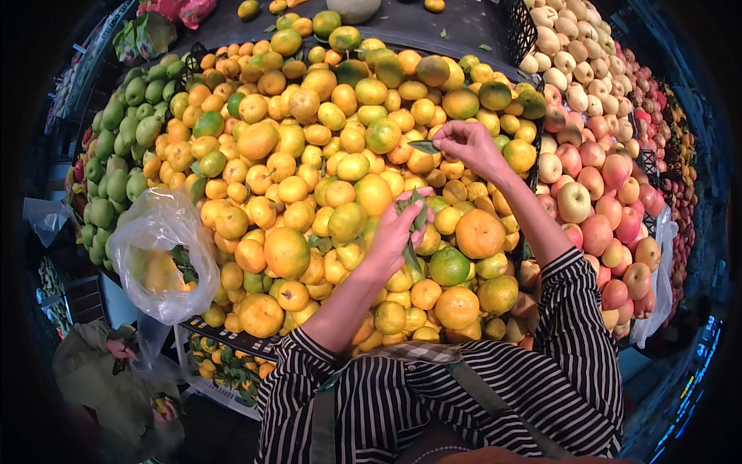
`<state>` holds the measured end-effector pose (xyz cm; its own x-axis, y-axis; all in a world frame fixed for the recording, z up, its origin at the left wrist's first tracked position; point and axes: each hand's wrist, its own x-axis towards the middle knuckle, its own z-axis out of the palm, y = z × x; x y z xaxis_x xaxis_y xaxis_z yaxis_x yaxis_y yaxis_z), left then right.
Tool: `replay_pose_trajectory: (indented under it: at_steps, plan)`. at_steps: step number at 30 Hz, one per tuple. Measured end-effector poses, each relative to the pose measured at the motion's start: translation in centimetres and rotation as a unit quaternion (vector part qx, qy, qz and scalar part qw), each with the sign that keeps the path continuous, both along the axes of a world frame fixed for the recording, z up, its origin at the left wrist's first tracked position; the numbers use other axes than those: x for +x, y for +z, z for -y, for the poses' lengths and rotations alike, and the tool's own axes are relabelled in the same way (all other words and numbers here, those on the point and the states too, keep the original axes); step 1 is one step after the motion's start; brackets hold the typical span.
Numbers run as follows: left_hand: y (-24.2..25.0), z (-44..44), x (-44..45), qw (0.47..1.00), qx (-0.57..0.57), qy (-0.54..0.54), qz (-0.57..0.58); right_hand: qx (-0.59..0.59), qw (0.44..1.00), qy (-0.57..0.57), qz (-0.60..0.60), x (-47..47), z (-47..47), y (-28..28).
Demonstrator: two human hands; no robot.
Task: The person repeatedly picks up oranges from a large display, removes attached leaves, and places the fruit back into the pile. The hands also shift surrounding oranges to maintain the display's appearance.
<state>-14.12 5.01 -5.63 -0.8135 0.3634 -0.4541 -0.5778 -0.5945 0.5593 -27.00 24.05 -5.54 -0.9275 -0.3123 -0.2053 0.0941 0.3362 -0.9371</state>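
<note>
My left hand (401, 227) holds several green leaves (418, 217) in its curled fingers, over the middle of a large heap of oranges and mandarins (290, 188). Up and to the right, my right hand (468, 145) pinches one green leaf (425, 147) between thumb and fingertips, just above the fruit. A large orange (480, 233) and a greenish citrus fruit (449, 266) lie to the right of my left hand.
Green mangoes (115, 168) are heaped at the left, apples (592, 182) at the right. A clear plastic bag (203, 278) stands open at the heap's left front. Lower left, another person (110, 377) holds a small fruit. Below the heap is a white crate (223, 394) of small citrus with leaves.
</note>
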Motion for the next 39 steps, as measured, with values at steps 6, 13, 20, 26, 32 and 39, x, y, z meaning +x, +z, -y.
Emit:
replay_pose_trajectory:
  at_steps: [6, 13, 20, 26, 32, 39]
  plan:
    - [-0.2, -0.2, -0.1, 0.997, 0.031, 0.063, -0.004, 0.063, 0.979, 0.144, -0.127, 6.2, 1.1, 2.7]
    - [-0.6, 0.1, 0.0, 0.998, 0.058, 0.029, -0.017, 0.11, 0.978, 0.115, -0.133, 1.2, 1.6, 0.1]
    - [-0.7, 0.4, -0.1, 1.0, 0.024, -0.016, -0.004, 0.342, 0.895, 0.155, -0.239, -1.5, 4.7, -6.5]
    - [-0.4, 0.3, -0.2, 0.999, 0.031, 0.011, -0.01, 0.071, 0.986, 0.121, -0.086, -1.4, 1.8, -4.1]
    - [1.1, 0.4, -0.1, 0.997, 0.072, 0.007, -0.007, -0.253, 0.956, 0.078, 0.129, 5.4, 0.1, 1.6]
    - [5.1, 1.6, 3.1, 0.988, 0.143, -0.042, 0.043, -0.26, 0.957, 0.095, 0.081, 11.8, 1.9, 5.3]
